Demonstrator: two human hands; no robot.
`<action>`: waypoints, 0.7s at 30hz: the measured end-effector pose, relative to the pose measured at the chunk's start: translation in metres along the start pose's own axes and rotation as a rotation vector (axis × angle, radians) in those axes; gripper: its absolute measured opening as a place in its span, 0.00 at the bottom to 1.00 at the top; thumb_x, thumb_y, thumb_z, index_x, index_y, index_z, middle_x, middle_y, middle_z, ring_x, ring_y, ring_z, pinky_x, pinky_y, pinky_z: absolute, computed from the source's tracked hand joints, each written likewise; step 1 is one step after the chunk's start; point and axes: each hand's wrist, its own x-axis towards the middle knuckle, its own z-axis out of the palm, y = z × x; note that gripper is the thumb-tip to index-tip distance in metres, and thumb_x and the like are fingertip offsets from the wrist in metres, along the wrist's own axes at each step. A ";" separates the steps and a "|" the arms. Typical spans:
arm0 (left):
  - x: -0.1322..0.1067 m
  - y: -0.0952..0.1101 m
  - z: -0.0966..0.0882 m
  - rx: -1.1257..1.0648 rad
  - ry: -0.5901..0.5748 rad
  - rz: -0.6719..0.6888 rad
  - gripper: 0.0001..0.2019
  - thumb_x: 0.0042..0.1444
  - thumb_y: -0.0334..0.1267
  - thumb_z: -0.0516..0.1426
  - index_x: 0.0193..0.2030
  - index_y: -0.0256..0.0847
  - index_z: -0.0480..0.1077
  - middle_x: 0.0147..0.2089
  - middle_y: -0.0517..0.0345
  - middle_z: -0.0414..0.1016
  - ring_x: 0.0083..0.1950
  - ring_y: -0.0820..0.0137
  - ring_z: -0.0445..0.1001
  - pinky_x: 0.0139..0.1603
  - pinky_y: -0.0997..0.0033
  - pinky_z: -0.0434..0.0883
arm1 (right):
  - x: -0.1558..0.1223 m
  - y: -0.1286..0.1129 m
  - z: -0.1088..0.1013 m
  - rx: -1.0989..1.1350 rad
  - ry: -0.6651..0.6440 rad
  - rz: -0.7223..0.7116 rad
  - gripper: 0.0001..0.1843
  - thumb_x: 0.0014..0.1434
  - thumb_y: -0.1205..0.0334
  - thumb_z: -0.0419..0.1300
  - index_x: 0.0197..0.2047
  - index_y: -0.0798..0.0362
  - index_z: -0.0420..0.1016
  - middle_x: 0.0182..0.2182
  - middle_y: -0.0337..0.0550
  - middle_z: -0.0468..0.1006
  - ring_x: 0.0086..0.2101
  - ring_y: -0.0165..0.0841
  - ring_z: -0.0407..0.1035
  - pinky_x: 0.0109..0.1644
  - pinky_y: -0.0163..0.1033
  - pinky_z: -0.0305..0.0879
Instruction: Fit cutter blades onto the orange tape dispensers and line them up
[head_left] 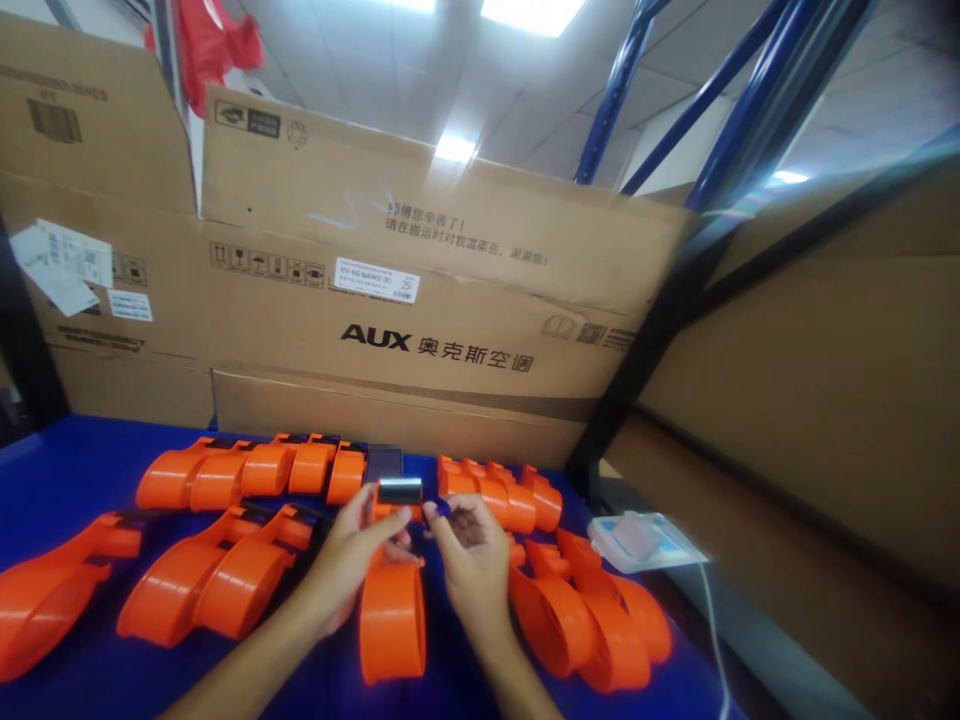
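Note:
My left hand point(356, 550) is closed around the upper end of an orange tape dispenser point(392, 622), whose wide round ring hangs toward me. At its top is a black piece with a silvery toothed blade point(400, 484). My right hand point(474, 550) is just to the right, pinching a small dark blue knob-like part point(442, 508) between thumb and fingers beside the dispenser's edge. Whether that part touches the dispenser I cannot tell. The inner fingers of both hands are partly hidden.
Several orange dispensers with black tops point(217, 570) lie on the blue table point(300, 690) to the left. Several more point(611, 640) lie to the right. Behind stands a dark rectangular block point(385, 462) before a cardboard wall point(465, 300). A white-and-blue box point(649, 543) with a cord sits at the right edge.

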 end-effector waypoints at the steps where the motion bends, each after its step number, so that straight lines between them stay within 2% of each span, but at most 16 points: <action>1: 0.000 0.000 0.000 0.010 0.003 0.007 0.18 0.51 0.44 0.68 0.45 0.41 0.71 0.30 0.61 0.74 0.28 0.72 0.77 0.37 0.68 0.79 | -0.002 0.001 0.000 -0.044 -0.018 -0.029 0.11 0.59 0.55 0.66 0.35 0.50 0.70 0.30 0.39 0.73 0.30 0.33 0.70 0.35 0.37 0.71; 7: 0.000 0.002 0.001 0.030 0.016 -0.010 0.21 0.49 0.44 0.69 0.47 0.41 0.71 0.34 0.56 0.78 0.28 0.69 0.79 0.37 0.65 0.80 | -0.002 0.000 -0.006 -0.260 -0.046 -0.255 0.12 0.60 0.63 0.64 0.29 0.49 0.64 0.31 0.40 0.72 0.33 0.34 0.69 0.37 0.38 0.67; 14: -0.004 0.001 0.003 0.042 -0.021 -0.043 0.24 0.50 0.44 0.69 0.51 0.39 0.68 0.31 0.57 0.77 0.26 0.66 0.79 0.30 0.68 0.78 | -0.003 -0.011 -0.007 -0.304 -0.086 -0.305 0.17 0.61 0.64 0.63 0.25 0.49 0.59 0.28 0.38 0.69 0.31 0.33 0.66 0.34 0.37 0.62; 17: -0.003 0.000 0.003 0.030 -0.025 -0.026 0.25 0.50 0.43 0.69 0.52 0.40 0.68 0.33 0.57 0.77 0.27 0.66 0.79 0.31 0.67 0.78 | -0.003 -0.013 -0.007 -0.297 -0.120 -0.323 0.17 0.61 0.65 0.63 0.26 0.49 0.58 0.30 0.39 0.68 0.32 0.33 0.66 0.34 0.37 0.62; 21: -0.003 0.003 0.004 -0.005 -0.005 0.058 0.20 0.49 0.40 0.69 0.47 0.40 0.71 0.41 0.54 0.78 0.36 0.67 0.78 0.39 0.69 0.78 | -0.002 -0.015 -0.009 -0.298 -0.207 -0.377 0.12 0.62 0.66 0.61 0.30 0.49 0.61 0.33 0.40 0.67 0.34 0.34 0.66 0.37 0.39 0.63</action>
